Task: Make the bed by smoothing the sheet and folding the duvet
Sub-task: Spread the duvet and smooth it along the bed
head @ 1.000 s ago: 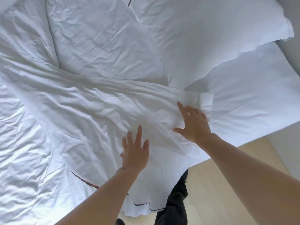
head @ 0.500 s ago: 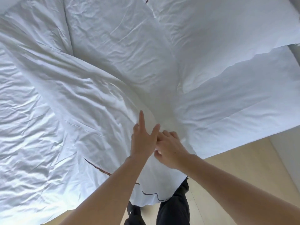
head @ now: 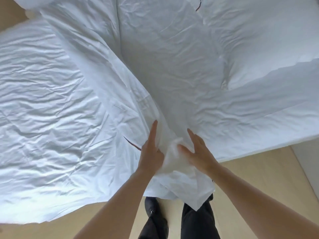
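The white crumpled duvet (head: pixel 51 100) with dark red piping covers the left and middle of the bed. One of its corners (head: pixel 196 200) hangs over the near edge above my legs. My left hand (head: pixel 151 150) stands edge-on with straight fingers against a raised fold of the duvet (head: pixel 170 152). My right hand (head: pixel 198 150) presses the other side of that fold with spread fingers and the thumb out. The white sheet (head: pixel 267 114) lies flatter on the right side of the bed.
A white pillow (head: pixel 267 40) lies at the upper right. Light wooden floor (head: pixel 250 178) shows below the bed's near edge and at the top left. My legs in dark trousers (head: pixel 198 225) stand right against the bed.
My hands lay flat and apart on the duvet, then met in the middle. Now they flank a bunched fold nearer the bed's edge, and the view has shifted to show more of the duvet.
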`<state>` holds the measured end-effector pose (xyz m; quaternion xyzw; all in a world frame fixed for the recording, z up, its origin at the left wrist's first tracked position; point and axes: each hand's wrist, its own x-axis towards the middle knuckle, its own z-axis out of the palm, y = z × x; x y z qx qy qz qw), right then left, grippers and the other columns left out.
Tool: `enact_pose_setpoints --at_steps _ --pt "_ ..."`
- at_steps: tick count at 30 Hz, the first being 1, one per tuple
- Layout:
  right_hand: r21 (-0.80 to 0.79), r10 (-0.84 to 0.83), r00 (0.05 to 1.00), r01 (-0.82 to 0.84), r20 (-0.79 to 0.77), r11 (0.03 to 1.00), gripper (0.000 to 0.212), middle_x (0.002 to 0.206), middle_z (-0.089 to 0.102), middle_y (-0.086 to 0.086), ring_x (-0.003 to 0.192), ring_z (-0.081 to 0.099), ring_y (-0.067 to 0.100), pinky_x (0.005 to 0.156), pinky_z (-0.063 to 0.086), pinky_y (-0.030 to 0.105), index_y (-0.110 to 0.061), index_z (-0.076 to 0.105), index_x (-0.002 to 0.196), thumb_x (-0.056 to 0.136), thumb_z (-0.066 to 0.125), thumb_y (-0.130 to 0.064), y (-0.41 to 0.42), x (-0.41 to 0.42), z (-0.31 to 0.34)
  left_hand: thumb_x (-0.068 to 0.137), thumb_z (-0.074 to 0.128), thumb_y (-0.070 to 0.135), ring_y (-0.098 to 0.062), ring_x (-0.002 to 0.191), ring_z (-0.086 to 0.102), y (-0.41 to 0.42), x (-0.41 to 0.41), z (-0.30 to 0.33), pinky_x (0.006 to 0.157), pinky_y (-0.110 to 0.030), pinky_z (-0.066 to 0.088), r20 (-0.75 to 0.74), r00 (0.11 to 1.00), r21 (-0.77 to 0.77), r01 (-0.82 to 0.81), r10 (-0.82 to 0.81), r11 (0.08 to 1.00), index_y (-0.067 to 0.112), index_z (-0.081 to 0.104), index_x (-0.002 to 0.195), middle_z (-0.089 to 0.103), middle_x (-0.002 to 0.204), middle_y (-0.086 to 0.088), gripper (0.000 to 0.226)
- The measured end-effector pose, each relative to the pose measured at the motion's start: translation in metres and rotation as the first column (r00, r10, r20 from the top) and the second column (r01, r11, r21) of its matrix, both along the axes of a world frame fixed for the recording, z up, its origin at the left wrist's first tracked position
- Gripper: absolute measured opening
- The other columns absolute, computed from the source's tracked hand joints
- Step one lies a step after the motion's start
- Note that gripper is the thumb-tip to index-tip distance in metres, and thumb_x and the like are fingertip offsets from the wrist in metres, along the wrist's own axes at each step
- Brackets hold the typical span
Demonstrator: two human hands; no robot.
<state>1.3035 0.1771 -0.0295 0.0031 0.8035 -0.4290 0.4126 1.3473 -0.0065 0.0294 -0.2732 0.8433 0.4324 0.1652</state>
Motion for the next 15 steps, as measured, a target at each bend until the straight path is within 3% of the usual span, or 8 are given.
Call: enact_pose_setpoints --at_steps 2,4,6,8,10,13,15 --pt "-0.043 0.019 0.999 -0.021 -0.03 0.999 0.083 0.164 0.007 -0.019 0.145 0.034 0.021 0.096 0.052 0.041 -0.071 -0.003 0.142 0.074 0.042 -0.091 -0.041 0.032 0.026 0.086 0.04 -0.015 -0.015 0.074 0.065 -0.023 0.037 0.033 0.06 -0.011 0.048 -0.049 0.999 0.009 0.011 -0.01 1.0 0.058 0.009 0.155 0.062 0.116 0.008 0.105" --pt "-0.056 0.063 0.991 -0.07 -0.117 0.996 0.081 0.166 0.006 -0.016 0.15 0.024 0.019 0.114 0.035 0.046 -0.072 -0.009 0.14 0.075 0.035 -0.092 -0.086 0.065 0.056 0.089 0.042 -0.011 -0.005 0.086 0.066 -0.052 0.078 0.069 0.07 -0.006 0.047 -0.121 0.993 0.006 0.007 -0.006 1.0 0.059 0.009 0.155 0.053 0.136 0.013 0.101" --pt "-0.04 0.113 0.98 -0.121 -0.165 0.992 0.081 0.167 0.005 -0.014 0.153 0.016 0.019 0.12 0.023 0.051 -0.07 -0.009 0.142 0.076 0.032 -0.092 -0.129 0.094 0.089 0.09 0.044 -0.009 0.002 0.085 0.065 -0.086 0.121 0.101 0.072 -0.005 0.047 -0.182 0.983 -0.009 -0.002 0.0 1.0 0.058 0.01 0.155 0.048 0.142 0.014 0.099" --pt "-0.014 0.199 0.962 -0.205 -0.188 0.979 0.085 0.167 0.003 -0.013 0.153 0.015 0.021 0.12 0.023 0.053 -0.067 -0.006 0.144 0.073 0.032 -0.093 -0.168 0.122 0.122 0.09 0.046 -0.008 0.009 0.082 0.065 -0.122 0.165 0.128 0.072 -0.005 0.046 -0.21 0.978 -0.003 -0.01 0.009 1.0 0.058 0.011 0.154 0.052 0.142 0.009 0.099" --pt "0.004 0.309 0.924 -0.316 -0.224 0.949 0.092 0.168 -0.001 -0.013 0.153 0.015 0.023 0.119 0.025 0.053 -0.065 -0.005 0.146 0.067 0.031 -0.097 -0.205 0.149 0.146 0.09 0.046 -0.01 0.014 0.093 0.063 -0.16 0.209 0.15 0.077 -0.002 0.044 -0.245 0.97 -0.021 -0.012 0.007 1.0 0.058 0.012 0.154 0.049 0.143 0.016 0.099" --pt "0.042 0.492 0.84 -0.497 -0.228 0.867 0.094 0.168 -0.004 -0.011 0.152 0.018 0.025 0.12 0.025 0.052 -0.062 -0.002 0.148 0.068 0.033 -0.097 -0.255 0.191 0.162 0.089 0.049 -0.009 -0.005 0.1 0.067 -0.221 0.277 0.168 0.077 0.0 0.044 -0.244 0.968 -0.088 -0.077 0.054 0.993 0.06 0.015 0.15 0.051 0.135 0.024 0.098" --pt "0.078 0.605 0.771 -0.603 -0.197 0.794 0.09 0.168 -0.003 -0.011 0.149 0.027 0.027 0.119 0.026 0.049 -0.062 -0.002 0.148 0.072 0.035 -0.094 -0.284 0.22 0.161 0.088 0.053 -0.008 -0.015 0.108 0.067 -0.274 0.327 0.161 0.078 -0.002 0.044 -0.179 0.977 -0.166 -0.143 0.113 0.976 0.058 0.016 0.149 0.055 0.134 0.016 0.096"
